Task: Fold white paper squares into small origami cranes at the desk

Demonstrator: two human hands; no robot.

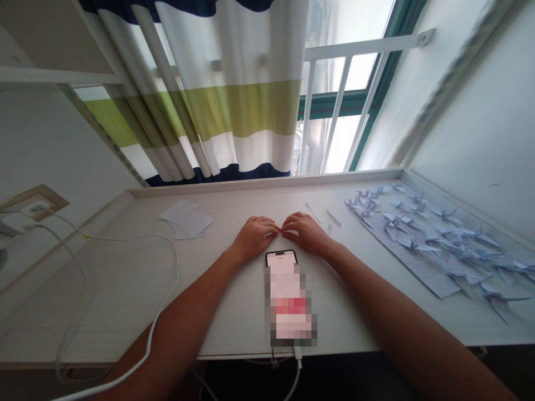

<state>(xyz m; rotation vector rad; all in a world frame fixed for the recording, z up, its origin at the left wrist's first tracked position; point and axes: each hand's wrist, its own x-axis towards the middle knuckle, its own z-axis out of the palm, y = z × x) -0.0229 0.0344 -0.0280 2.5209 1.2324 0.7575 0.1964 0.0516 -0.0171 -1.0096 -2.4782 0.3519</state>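
Both hands meet over the white desk, just beyond a phone (288, 298) that lies face up with a cable at its near end. My left hand (257, 236) has its fingers curled, the tips pressed at a small white piece of paper (280, 235). From the other side my right hand (307, 231) closes its fingertips on the same piece, touching the left fingertips. Most of the paper is hidden by the fingers. Several folded paper cranes (412, 245) stand at the right, some on a printed sheet (438, 287). Loose paper squares (194, 223) lie at the left.
Thin paper strips (333, 218) lie beyond my right hand. A white cable (176, 262) runs from the wall plugs (25, 220) across the desk (117, 267) and over my left forearm. A curtain (234, 111) and window bars (346, 83) stand behind the desk's raised back edge.
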